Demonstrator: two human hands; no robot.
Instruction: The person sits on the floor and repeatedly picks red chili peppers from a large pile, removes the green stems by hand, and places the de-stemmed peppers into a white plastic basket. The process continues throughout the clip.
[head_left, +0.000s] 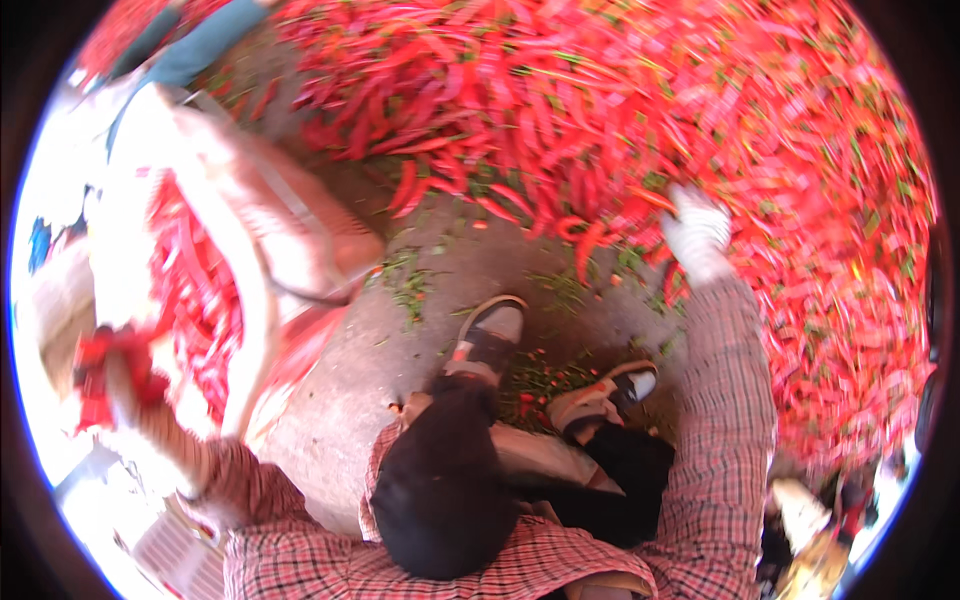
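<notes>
My right hand (699, 229), in a pale knitted glove, reaches to the near edge of a large heap of red chilli peppers (525, 120). Its fingers touch the heap, and one chilli (651, 198) lies against them; their grip is hidden. Far to the left, my left hand (120, 381) is raised beside an open white woven sack (255, 300). Red chillies (199, 292) show inside the sack. Motion blurs this hand, and I cannot tell whether the red about it is glove or chillies.
A second sack (300, 217), white and pinkish, stands against the first. Green stems and chilli bits (409, 285) litter the concrete floor (337, 420) around my shoes (491, 330). At upper left, another person's sleeve (206, 45) reaches over the sacks.
</notes>
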